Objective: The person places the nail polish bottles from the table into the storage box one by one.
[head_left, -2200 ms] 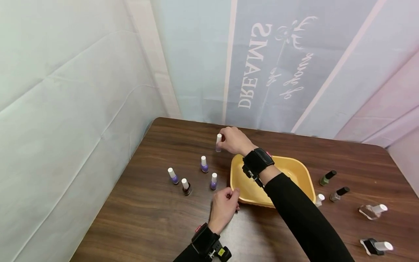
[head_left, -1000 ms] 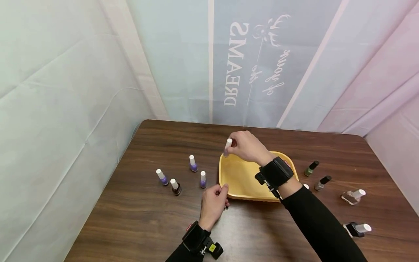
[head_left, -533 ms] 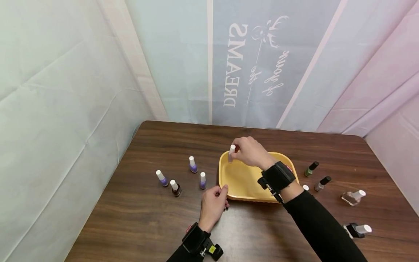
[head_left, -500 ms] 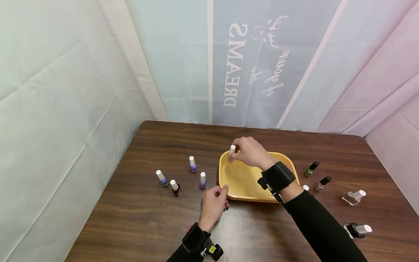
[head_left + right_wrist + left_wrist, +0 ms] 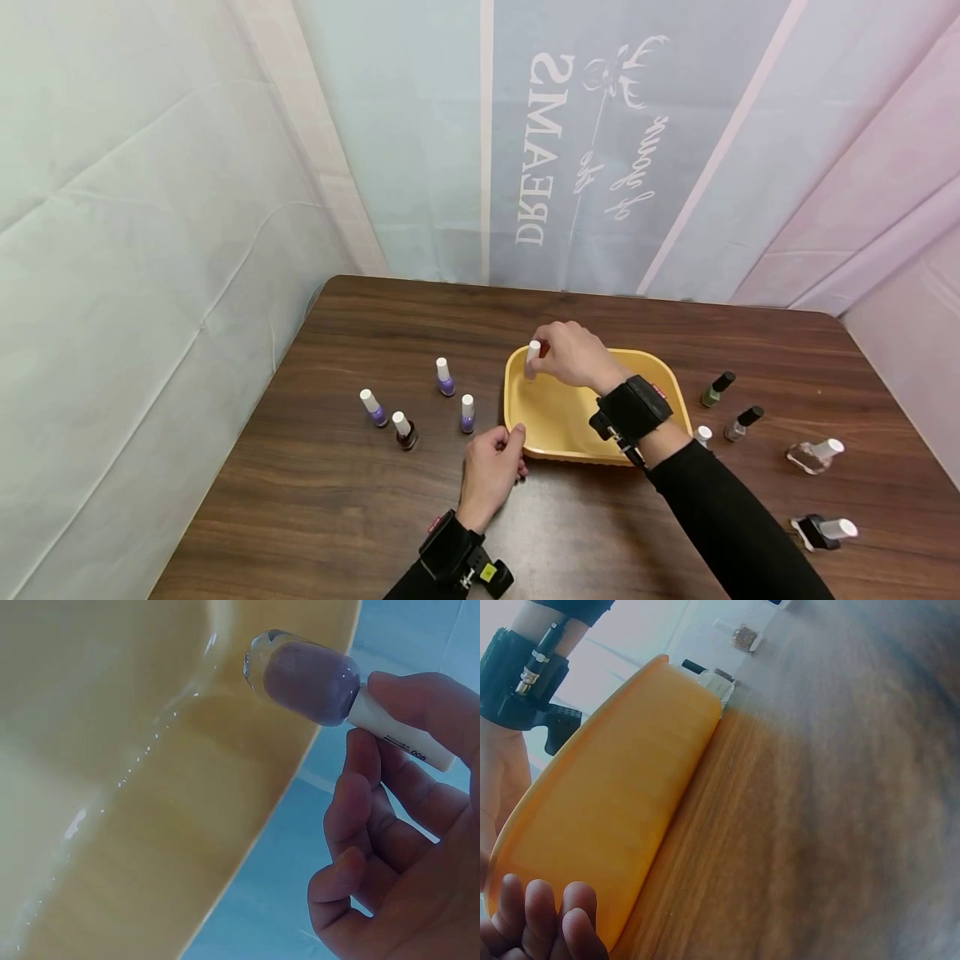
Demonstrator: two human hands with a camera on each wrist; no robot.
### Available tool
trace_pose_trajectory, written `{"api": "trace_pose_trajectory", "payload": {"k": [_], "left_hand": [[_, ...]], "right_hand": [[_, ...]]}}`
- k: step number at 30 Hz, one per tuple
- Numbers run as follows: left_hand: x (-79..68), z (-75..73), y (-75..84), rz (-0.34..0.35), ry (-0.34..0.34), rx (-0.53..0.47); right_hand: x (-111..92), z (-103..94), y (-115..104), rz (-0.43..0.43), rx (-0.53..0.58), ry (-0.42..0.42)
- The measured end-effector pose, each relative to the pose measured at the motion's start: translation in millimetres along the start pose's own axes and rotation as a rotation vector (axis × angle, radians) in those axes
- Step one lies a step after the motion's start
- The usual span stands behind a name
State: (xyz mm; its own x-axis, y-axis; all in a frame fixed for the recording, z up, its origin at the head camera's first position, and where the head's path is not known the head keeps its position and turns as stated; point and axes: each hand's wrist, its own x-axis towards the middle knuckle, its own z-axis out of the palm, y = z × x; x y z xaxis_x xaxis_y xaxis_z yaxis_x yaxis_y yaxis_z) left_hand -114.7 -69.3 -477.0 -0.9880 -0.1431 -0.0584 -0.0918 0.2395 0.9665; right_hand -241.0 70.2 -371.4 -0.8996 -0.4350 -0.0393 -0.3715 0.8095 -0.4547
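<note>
My right hand (image 5: pixel 573 354) pinches a nail polish bottle (image 5: pixel 311 682) by its white cap (image 5: pixel 397 731). Greyish-mauve polish shows through the glass in the right wrist view. The bottle hangs over the far left corner of a yellow plastic tray (image 5: pixel 562 417), inside the rim. At the tray's near left corner my left hand (image 5: pixel 489 475) grips the rim, thumb on top; its curled fingers (image 5: pixel 540 907) lie against the outer wall in the left wrist view. Left of the tray stand purple polish bottles (image 5: pixel 446 379) with white caps and one dark bottle (image 5: pixel 405 433).
Right of the tray are a green bottle (image 5: pixel 716 390) and a greyish bottle (image 5: pixel 742 423), both black-capped. Farther right lie a clear bottle (image 5: pixel 813 457) and a black one (image 5: pixel 823 532), white-capped. Another white cap (image 5: pixel 702 434) shows beside the tray. Fabric (image 5: pixel 420 167) hangs behind the wooden table (image 5: pixel 337 500).
My right hand has carried the mauve bottle from the table behind the tray rightward over the tray's corner, then lowered it slightly. The left hand has stayed at the tray's corner.
</note>
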Motion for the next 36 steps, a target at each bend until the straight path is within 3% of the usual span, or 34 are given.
{"api": "trace_pose_trajectory", "payload": {"k": [17, 36], "left_hand": [[1.1, -0.4, 1.0, -0.005, 0.001, 0.032], [0.7, -0.1, 3.0, -0.023, -0.006, 0.039]], "right_hand": [[5, 15.7, 0, 0.051, 0.000, -0.030], [7, 26.0, 3, 0.049, -0.003, -0.019]]}}
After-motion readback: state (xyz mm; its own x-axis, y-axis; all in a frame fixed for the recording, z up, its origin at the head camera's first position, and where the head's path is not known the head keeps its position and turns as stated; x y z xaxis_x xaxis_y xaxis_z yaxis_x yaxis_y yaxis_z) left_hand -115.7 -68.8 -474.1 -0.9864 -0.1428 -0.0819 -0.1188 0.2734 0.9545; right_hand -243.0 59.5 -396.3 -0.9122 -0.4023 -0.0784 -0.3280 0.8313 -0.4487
